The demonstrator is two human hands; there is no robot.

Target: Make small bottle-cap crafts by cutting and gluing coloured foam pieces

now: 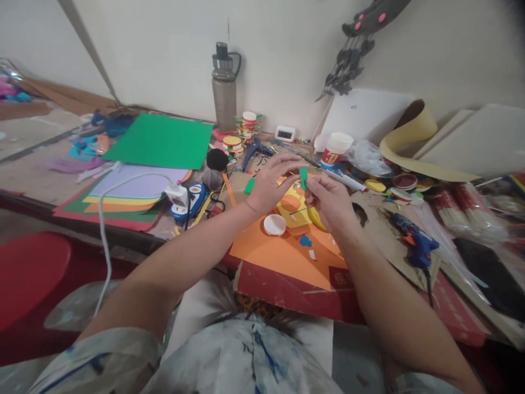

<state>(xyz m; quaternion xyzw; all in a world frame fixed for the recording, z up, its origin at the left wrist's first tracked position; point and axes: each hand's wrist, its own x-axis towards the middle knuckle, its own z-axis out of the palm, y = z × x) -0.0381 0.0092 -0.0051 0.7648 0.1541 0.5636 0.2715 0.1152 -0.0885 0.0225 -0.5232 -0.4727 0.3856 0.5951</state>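
Note:
A small green paper piece [303,178] stands upright between the thumb and fingers of my right hand [330,201]. My left hand [273,185] reaches in from the other side, its thumb and fingers apart, with the tips right beside the piece; whether they touch it I cannot tell. Below my hands lies an orange sheet [274,254] bearing a round white lid [274,225], a blue scrap [305,240] and yellow paper with an orange circle [290,203]. Another green piece [249,186] sits left of my left hand. Something round and yellow [315,218] is partly hidden behind my right hand.
A glue gun [420,243] lies on cardboard at the right, its cord running toward me. Paper cups [336,149] and a tall bottle [225,96] stand at the back. To the left are a green sheet [159,141], stacked coloured paper [123,191] and a white cable [102,235].

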